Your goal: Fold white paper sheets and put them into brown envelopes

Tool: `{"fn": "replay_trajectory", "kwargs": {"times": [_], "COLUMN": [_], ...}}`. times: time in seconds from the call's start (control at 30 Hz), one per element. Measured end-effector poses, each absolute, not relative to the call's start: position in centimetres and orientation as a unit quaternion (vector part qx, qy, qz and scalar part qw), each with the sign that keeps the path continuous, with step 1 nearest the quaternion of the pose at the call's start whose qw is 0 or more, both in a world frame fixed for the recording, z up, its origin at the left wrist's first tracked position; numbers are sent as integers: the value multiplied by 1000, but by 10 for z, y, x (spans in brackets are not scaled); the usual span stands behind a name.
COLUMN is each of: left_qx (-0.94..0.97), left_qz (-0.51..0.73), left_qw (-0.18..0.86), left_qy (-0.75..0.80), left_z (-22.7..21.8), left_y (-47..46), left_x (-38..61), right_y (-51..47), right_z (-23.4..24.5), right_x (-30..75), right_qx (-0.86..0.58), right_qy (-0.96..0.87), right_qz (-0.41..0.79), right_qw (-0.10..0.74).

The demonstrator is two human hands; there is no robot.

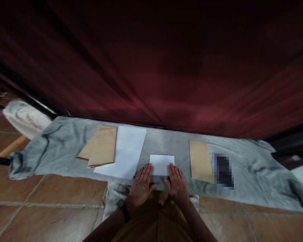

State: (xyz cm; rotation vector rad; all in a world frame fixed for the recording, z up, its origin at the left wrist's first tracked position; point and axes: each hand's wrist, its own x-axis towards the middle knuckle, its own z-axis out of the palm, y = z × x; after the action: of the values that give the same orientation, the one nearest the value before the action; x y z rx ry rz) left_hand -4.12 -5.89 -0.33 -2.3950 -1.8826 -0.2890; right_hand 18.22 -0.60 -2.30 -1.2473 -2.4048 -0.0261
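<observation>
A folded white sheet of paper (pixel 162 164) lies flat on the grey cloth in front of me. My left hand (pixel 142 182) rests palm down, its outstretched fingertips on the sheet's left edge. On the right edge lie the fingertips of my right hand (pixel 176 181), also flat with the fingers straight. Left of the sheet is a stack of larger white paper (pixel 130 151), partly covered by several brown envelopes (pixel 102 146). One more brown envelope (pixel 200 160) lies by itself to the right of my right hand.
The grey cloth (pixel 166 139) covers a long narrow surface. A dark pixelated object (pixel 224 170) lies right of the single envelope. Dark red fabric (pixel 166 84) hangs along the far edge. Striped cloth (pixel 27 117) is at the far left, above a tiled floor (pixel 53 218).
</observation>
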Motion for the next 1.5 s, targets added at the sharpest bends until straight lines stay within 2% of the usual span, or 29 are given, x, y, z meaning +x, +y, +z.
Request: {"fn": "replay_trajectory", "kwargs": {"times": [0.27, 0.5, 0.73, 0.93, 1.13, 1.5], "left_qx": [-787, -801, -805, -806, -781, -759], "left_qz": [-111, -113, -114, -107, -106, -112], "left_qw": [48, 37, 48, 46, 30, 26], "left_qy": [-605, -587, -580, -581, -615, -641], "left_z": [-6, -17, -19, -8, 3, -18], "left_y": [-57, -56, -54, -52, -23, 3], "left_x": [-44, -47, -50, -51, -27, -20], "right_y": [0, 23, 53, 67, 63, 50], "right_z": [-9, 2, -5, -11, -14, -14], "right_x": [181, 120, 112, 142, 152, 153], "right_qx": [-488, -381, -411, -498, -513, -534], "right_qy": [-851, -903, -895, -852, -844, -826], "right_qz": [16, 100, 82, 57, 49, 29], "right_qw": [193, 172, 154, 148, 151, 179]}}
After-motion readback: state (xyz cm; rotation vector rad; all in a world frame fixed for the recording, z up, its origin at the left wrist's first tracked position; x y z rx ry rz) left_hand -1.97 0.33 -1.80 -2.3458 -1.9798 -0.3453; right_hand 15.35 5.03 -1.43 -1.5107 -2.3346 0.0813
